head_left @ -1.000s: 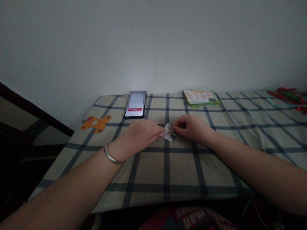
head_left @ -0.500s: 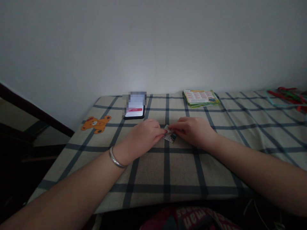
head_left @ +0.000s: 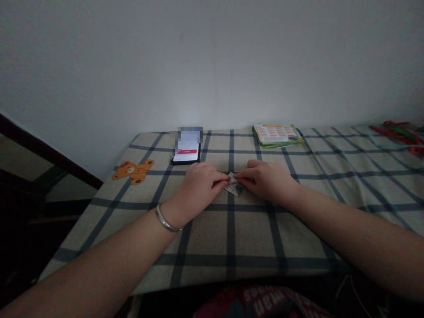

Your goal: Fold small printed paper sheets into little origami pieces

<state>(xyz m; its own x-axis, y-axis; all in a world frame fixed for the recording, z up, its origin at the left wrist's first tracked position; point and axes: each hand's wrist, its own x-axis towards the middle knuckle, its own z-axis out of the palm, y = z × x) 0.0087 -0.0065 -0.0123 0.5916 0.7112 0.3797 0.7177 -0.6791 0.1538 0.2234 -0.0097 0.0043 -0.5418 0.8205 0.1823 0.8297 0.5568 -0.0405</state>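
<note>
A small piece of folded printed paper [head_left: 235, 188] lies just above the checked tablecloth, between my two hands. My left hand [head_left: 202, 183], with a silver bangle at the wrist, pinches the paper's left side between thumb and forefinger. From the right, my right hand [head_left: 265, 179] pinches its upper right edge, fingers curled. The two sets of fingertips are close together, and they hide part of the paper. Printed text and a dark blue patch show on its lower face.
A lit smartphone [head_left: 187, 152] lies behind my left hand. Beyond my right hand is a stack of printed green-edged leaflets [head_left: 278, 134]. A teddy bear figure [head_left: 132, 171] sits at left on the checked tablecloth [head_left: 205, 247]. Red and green strips [head_left: 397, 134] lie far right, by the wall.
My left hand has shifted slightly, its wrist and bangle moving a little to the right. Both hands keep their pinch on the paper, whose top now shows a clearer point.
</note>
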